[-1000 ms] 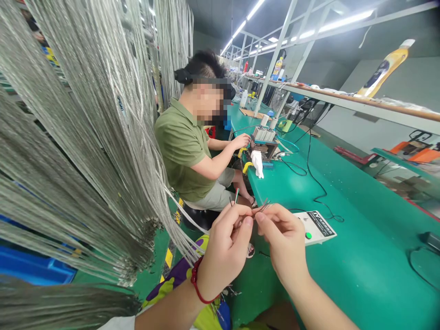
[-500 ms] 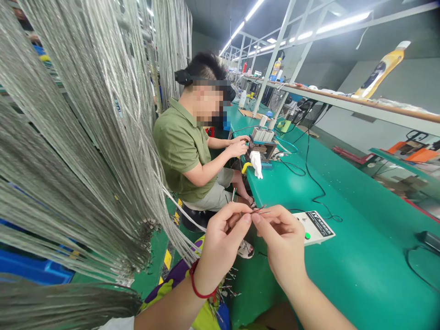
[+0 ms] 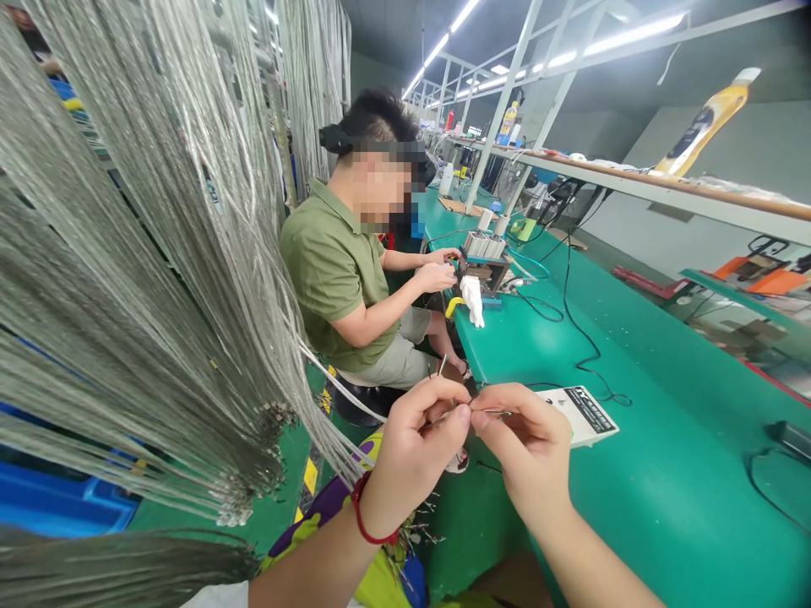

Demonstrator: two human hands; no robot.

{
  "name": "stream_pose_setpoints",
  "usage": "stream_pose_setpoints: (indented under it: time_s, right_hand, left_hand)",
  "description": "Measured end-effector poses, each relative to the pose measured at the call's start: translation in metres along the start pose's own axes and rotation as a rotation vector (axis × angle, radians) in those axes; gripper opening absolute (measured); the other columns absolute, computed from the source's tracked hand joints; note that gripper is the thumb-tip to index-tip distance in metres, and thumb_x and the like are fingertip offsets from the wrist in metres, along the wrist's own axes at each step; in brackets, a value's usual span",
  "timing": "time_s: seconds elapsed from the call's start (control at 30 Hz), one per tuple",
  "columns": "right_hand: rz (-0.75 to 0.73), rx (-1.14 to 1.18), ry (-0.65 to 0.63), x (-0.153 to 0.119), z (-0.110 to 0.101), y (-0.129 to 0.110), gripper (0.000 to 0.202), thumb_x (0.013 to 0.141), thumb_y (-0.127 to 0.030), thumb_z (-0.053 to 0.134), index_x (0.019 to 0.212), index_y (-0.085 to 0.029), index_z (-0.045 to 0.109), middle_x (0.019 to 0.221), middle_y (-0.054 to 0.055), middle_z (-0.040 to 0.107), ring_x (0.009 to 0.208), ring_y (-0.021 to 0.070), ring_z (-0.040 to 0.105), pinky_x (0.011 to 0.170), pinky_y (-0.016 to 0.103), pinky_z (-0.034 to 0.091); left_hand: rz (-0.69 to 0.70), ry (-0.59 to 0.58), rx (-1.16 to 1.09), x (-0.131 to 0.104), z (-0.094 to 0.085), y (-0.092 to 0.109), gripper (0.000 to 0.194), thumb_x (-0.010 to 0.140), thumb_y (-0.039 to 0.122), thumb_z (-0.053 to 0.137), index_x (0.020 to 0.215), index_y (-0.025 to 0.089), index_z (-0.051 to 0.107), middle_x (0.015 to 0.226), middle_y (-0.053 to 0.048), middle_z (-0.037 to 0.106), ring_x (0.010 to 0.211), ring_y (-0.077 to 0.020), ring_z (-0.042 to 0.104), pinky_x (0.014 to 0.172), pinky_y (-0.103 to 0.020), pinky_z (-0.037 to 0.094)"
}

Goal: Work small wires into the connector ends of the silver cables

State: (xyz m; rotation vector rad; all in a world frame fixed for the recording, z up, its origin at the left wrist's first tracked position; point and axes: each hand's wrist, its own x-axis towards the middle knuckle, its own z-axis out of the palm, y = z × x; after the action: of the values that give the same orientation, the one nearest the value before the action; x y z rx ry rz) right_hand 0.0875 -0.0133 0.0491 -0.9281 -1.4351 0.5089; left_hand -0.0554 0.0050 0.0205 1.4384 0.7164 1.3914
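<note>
Thin wires (image 3: 502, 412) run between my fingertips, their ends poking out past my right fingers. My left hand (image 3: 421, 439), with a red cord at the wrist, is closed in a pinch on them. Fingertip to fingertip with it, my right hand (image 3: 530, 439) pinches the same wires from the other side. A short green and white wire end (image 3: 442, 365) sticks up behind my left fingers. How many wires each hand holds is hidden by the fingers. Below my wrists, a bunch of stripped cable ends (image 3: 411, 540) lies over purple and yellow-green cloth.
Bundles of grey braided cable (image 3: 215, 253) hang at the left. A green table (image 3: 665, 473) stretches along the right, bearing a white labelled box (image 3: 579, 414) and black cords. A co-worker (image 3: 342, 270) sits ahead at a small press (image 3: 485, 262). A shelf (image 3: 634, 181) runs above the table.
My fingertips have shifted slightly on the wires and both hands sit a little farther right. My right hand now covers more of the labelled box. The co-worker's hands have barely moved.
</note>
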Motion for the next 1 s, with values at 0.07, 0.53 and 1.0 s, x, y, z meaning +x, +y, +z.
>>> stream_pose_setpoints:
  time_s: [0.07, 0.53, 1.0]
  right_hand:
    - [-0.002, -0.004, -0.014, 0.0, -0.002, 0.0, 0.014, 0.083, -0.011, 0.073, 0.08, -0.023, 0.079, 0.072, 0.001, 0.077, 0.059, 0.0155, 0.065, 0.054, 0.025, 0.051]
    - [-0.335, -0.214, -0.079, -0.012, 0.01, 0.009, 0.022, 0.089, -0.005, 0.071, 0.095, -0.025, 0.077, 0.063, -0.002, 0.067, 0.049, 0.0128, 0.05, 0.048, 0.028, 0.038]
    - [0.345, 0.308, 0.027, -0.003, 0.008, 0.015, 0.019, 0.087, -0.035, 0.087, 0.078, -0.02, 0.079, 0.046, -0.005, 0.055, 0.04, 0.009, 0.042, 0.04, 0.021, 0.034]
  left_hand:
    - [-0.001, 0.002, 0.005, 0.001, -0.001, -0.001, 0.014, 0.098, 0.029, 0.067, 0.088, 0.019, 0.071, 0.076, 0.001, 0.051, 0.064, -0.0132, 0.046, 0.057, -0.026, 0.035]
    - [0.024, 0.221, -0.035, -0.002, -0.002, -0.006, 0.011, 0.096, 0.026, 0.068, 0.106, 0.025, 0.073, 0.071, 0.005, 0.05, 0.057, -0.0114, 0.043, 0.052, -0.023, 0.039]
    - [0.117, -0.05, 0.326, 0.003, -0.009, -0.002, 0.014, 0.108, 0.026, 0.055, 0.109, 0.022, 0.069, 0.097, -0.002, 0.066, 0.077, -0.0164, 0.059, 0.07, -0.028, 0.046]
